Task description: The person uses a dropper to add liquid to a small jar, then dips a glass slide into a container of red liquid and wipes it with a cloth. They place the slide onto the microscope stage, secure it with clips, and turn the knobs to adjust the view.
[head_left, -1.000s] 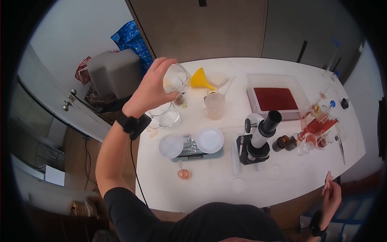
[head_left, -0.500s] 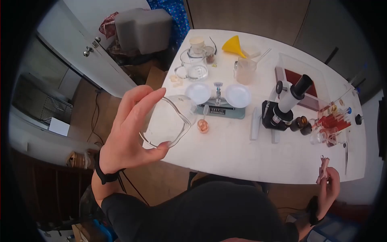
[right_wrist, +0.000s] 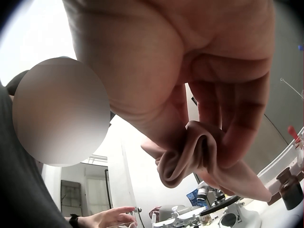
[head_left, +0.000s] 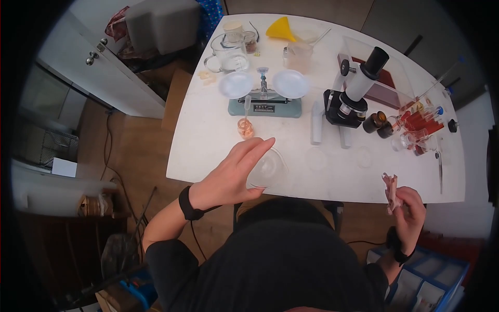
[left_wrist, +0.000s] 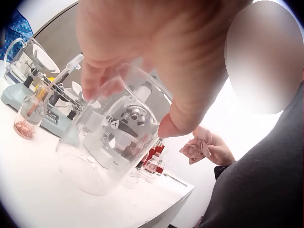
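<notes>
White surface (head_left: 208,148) w/ 1 black-and-white microscope (head_left: 360,86), R of the balance. Blue-grey balance (head_left: 234,108) w/ 2 round white pans, upright. 1 clear glass beaker (head_left: 270,166): on the person's side of the balance, by the surface's near edge; can't tell if its base touches down. L hand (head_left: 226,174) holds its rim, fingers spread wide opp. the thumb. R hand (head_left: 410,216), well R of the balance, grips 1 crumpled pink cloth-like piece (head_left: 391,192), fingers curled closed. Small glass flask w/ pinkish contents (head_left: 245,128): btwn balance & beaker. Step in hand, prob.: placing or lifting the beaker; either calls for a level base & steady rim hold.
</notes>
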`<action>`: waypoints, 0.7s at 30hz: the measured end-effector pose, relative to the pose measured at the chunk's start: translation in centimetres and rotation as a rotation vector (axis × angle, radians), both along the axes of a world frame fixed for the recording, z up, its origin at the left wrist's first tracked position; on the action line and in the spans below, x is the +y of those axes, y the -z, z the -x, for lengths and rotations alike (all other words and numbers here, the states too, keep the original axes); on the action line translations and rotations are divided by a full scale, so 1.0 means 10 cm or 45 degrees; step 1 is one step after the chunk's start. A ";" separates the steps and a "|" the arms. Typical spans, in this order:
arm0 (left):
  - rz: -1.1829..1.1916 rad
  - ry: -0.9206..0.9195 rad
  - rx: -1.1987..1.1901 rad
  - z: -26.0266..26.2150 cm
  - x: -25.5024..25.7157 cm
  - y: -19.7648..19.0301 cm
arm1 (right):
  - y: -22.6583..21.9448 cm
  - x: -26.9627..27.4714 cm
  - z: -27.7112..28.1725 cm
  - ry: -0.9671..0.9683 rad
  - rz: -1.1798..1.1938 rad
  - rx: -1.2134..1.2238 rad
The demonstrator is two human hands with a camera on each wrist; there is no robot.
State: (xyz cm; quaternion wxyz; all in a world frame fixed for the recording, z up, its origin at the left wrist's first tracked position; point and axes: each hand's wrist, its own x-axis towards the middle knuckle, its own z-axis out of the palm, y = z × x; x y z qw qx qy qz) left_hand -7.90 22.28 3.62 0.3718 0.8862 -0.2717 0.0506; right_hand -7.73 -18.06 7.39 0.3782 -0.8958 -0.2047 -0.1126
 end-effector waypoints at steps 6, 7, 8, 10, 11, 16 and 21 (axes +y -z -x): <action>0.012 -0.005 0.103 -0.18 -0.06 0.15 | 0.00 0.13 -0.08 -0.085 -0.028 0.019; 0.025 -0.002 0.121 -0.21 -0.07 0.17 | 0.01 0.16 -0.11 -0.118 -0.052 0.036; 0.052 0.002 0.131 -0.23 -0.07 0.20 | 0.02 0.20 -0.15 -0.152 -0.076 0.052; 0.103 0.004 0.151 -0.26 -0.06 0.24 | 0.05 0.30 -0.24 -0.264 -0.108 0.097; 0.095 0.003 0.102 -0.25 -0.06 0.23 | 0.06 0.35 -0.28 -0.325 -0.125 0.120; 0.054 -0.056 -0.140 -0.12 0.19 -0.02 | 0.05 0.45 -0.45 -0.398 -0.261 0.247; 0.396 -0.606 -0.247 -0.83 1.00 0.00 | 0.15 0.37 -0.50 -0.298 -0.465 0.343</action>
